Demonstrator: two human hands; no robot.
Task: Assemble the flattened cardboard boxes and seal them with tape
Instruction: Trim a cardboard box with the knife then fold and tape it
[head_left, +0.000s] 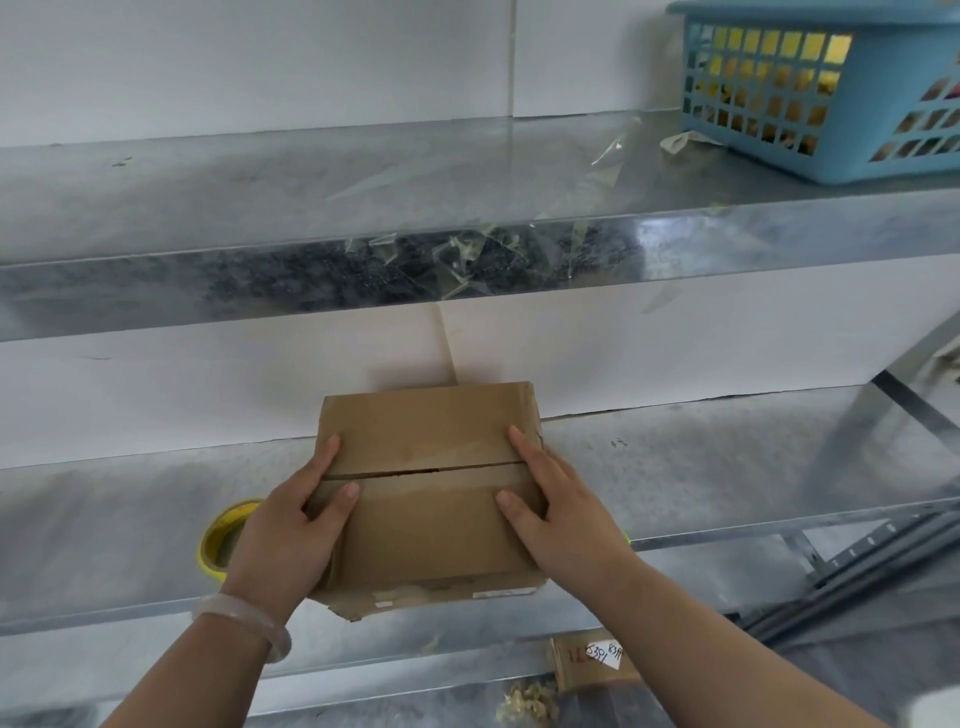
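Note:
A brown cardboard box (426, 519) stands on the middle metal shelf (727, 467), its two top flaps folded down and meeting at a thin dark seam. My left hand (291, 530) presses on the box's left side, fingers straight over the flaps and thumb on the near flap. My right hand (561, 509) lies flat on the right side the same way. A yellow roll of tape (218, 540) lies on the shelf just left of the box, partly hidden behind my left hand.
A blue plastic basket (831, 93) sits on the upper shelf at the right. Scraps of clear tape (467, 249) hang from that shelf's front edge. Below, a small cardboard piece with a label (597, 660) and debris lie on the lower level.

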